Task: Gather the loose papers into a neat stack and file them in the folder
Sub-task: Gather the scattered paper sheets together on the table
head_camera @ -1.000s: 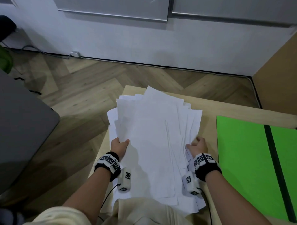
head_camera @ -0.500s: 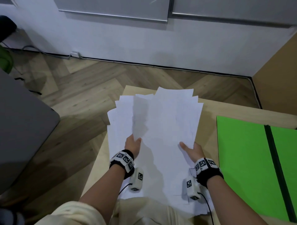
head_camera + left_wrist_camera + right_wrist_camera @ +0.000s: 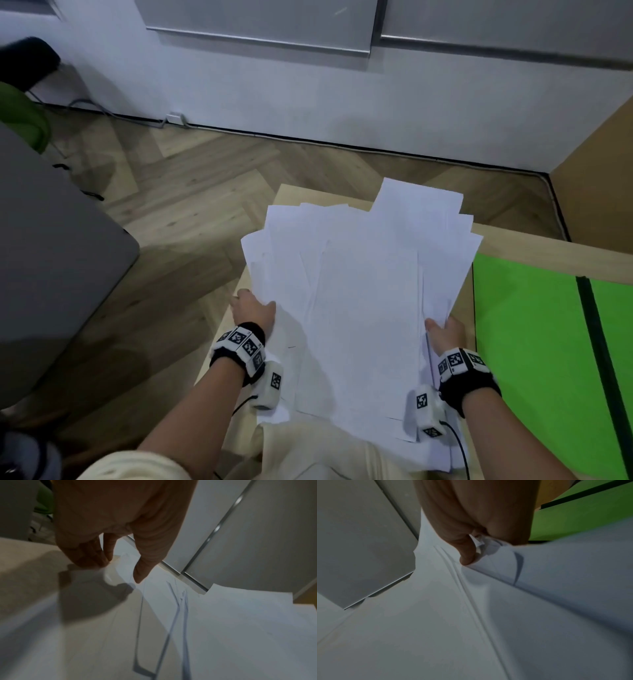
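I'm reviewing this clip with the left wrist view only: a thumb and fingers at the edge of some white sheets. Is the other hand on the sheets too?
Observer: Yes. The right hand has a grip on the right edge of the papers, opposite the left hand.
Operator: Are the sheets squared up?
Observer: No. In the head view their far ends fan out unevenly, with one sheet poking past the rest.
Operator: Where is the folder?
Observer: The green folder lies flat on the table, just to the right of the papers.
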`<act>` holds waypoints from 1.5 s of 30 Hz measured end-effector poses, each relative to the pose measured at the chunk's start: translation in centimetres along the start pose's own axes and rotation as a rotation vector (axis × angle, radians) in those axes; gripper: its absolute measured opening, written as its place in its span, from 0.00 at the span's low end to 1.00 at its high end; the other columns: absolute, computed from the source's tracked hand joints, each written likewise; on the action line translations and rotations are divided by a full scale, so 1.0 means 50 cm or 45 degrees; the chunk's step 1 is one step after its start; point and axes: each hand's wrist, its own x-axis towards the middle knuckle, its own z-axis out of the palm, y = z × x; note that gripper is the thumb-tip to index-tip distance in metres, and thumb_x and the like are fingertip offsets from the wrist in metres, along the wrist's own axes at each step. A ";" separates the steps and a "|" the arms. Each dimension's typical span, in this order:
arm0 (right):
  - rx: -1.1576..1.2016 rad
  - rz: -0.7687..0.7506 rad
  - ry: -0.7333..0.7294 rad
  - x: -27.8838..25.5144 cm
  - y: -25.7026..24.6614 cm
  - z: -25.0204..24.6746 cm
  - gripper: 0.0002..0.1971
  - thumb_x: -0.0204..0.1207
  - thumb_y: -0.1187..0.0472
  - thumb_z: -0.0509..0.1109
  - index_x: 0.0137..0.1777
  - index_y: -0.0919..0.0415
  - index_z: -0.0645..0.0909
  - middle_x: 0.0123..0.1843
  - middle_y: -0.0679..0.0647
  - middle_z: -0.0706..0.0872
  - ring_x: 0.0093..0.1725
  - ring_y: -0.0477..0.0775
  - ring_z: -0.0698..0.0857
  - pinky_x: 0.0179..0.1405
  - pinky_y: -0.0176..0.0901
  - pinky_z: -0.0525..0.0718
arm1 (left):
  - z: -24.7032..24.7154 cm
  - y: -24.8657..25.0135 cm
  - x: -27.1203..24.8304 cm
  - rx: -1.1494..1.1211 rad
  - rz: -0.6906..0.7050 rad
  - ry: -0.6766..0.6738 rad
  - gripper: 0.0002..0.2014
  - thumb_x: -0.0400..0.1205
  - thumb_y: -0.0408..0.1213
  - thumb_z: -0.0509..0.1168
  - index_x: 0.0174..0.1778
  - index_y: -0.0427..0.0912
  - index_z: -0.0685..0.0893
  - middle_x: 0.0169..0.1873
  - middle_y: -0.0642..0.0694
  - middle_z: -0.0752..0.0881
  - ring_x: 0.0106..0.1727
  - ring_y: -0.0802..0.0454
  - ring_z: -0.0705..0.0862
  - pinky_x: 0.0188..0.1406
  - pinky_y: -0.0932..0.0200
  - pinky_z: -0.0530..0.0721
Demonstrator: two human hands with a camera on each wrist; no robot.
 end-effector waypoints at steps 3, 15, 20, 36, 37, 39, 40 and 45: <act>-0.059 0.042 -0.103 -0.020 -0.027 0.016 0.27 0.78 0.61 0.65 0.73 0.75 0.68 0.75 0.68 0.73 0.74 0.67 0.73 0.72 0.52 0.70 | 0.015 0.019 -0.004 -0.089 0.016 -0.091 0.27 0.78 0.29 0.65 0.72 0.29 0.66 0.70 0.29 0.75 0.67 0.31 0.79 0.67 0.42 0.79; 0.105 0.047 -0.052 -0.030 -0.021 0.016 0.35 0.75 0.67 0.68 0.79 0.64 0.56 0.76 0.63 0.72 0.73 0.66 0.74 0.72 0.55 0.71 | 0.017 0.061 0.004 -0.139 0.091 -0.318 0.19 0.77 0.33 0.60 0.62 0.30 0.79 0.63 0.33 0.80 0.54 0.35 0.84 0.48 0.50 0.83; 0.162 0.054 -0.191 -0.053 -0.046 0.026 0.33 0.74 0.67 0.72 0.77 0.70 0.62 0.76 0.62 0.71 0.75 0.63 0.72 0.69 0.47 0.70 | 0.038 0.090 -0.018 -0.166 0.125 -0.354 0.19 0.81 0.33 0.56 0.66 0.28 0.75 0.63 0.32 0.80 0.59 0.32 0.83 0.56 0.45 0.85; 0.136 -0.024 -0.216 -0.042 -0.084 0.053 0.39 0.68 0.70 0.75 0.77 0.65 0.60 0.70 0.57 0.74 0.70 0.58 0.75 0.68 0.46 0.70 | 0.054 0.092 -0.033 -0.428 0.050 -0.559 0.19 0.73 0.21 0.68 0.62 0.29 0.81 0.49 0.36 0.85 0.49 0.40 0.84 0.41 0.54 0.83; 0.199 0.014 -0.229 -0.044 -0.085 0.045 0.40 0.68 0.69 0.76 0.78 0.65 0.59 0.73 0.59 0.73 0.72 0.59 0.74 0.69 0.47 0.70 | 0.050 0.092 -0.030 -0.435 0.048 -0.602 0.20 0.73 0.22 0.69 0.62 0.30 0.80 0.50 0.37 0.86 0.51 0.40 0.84 0.42 0.54 0.84; 0.324 0.077 -0.274 -0.046 -0.079 0.033 0.42 0.68 0.66 0.78 0.79 0.67 0.59 0.76 0.60 0.71 0.75 0.61 0.72 0.70 0.49 0.70 | 0.044 0.079 -0.014 -0.460 0.042 -0.681 0.30 0.66 0.30 0.76 0.66 0.30 0.78 0.55 0.38 0.87 0.55 0.38 0.87 0.53 0.45 0.87; 0.387 0.134 -0.318 -0.047 -0.073 0.028 0.45 0.64 0.62 0.81 0.79 0.67 0.60 0.75 0.59 0.72 0.74 0.61 0.73 0.69 0.51 0.71 | 0.044 0.065 0.005 -0.487 0.036 -0.721 0.37 0.61 0.34 0.79 0.67 0.31 0.77 0.56 0.36 0.88 0.56 0.36 0.88 0.57 0.40 0.87; 0.650 0.162 -0.607 -0.023 -0.024 0.009 0.53 0.34 0.45 0.89 0.64 0.65 0.80 0.60 0.62 0.88 0.56 0.60 0.88 0.57 0.55 0.85 | -0.027 0.054 0.001 -0.612 0.136 -1.020 0.31 0.63 0.30 0.79 0.64 0.36 0.83 0.59 0.35 0.89 0.60 0.34 0.87 0.63 0.35 0.83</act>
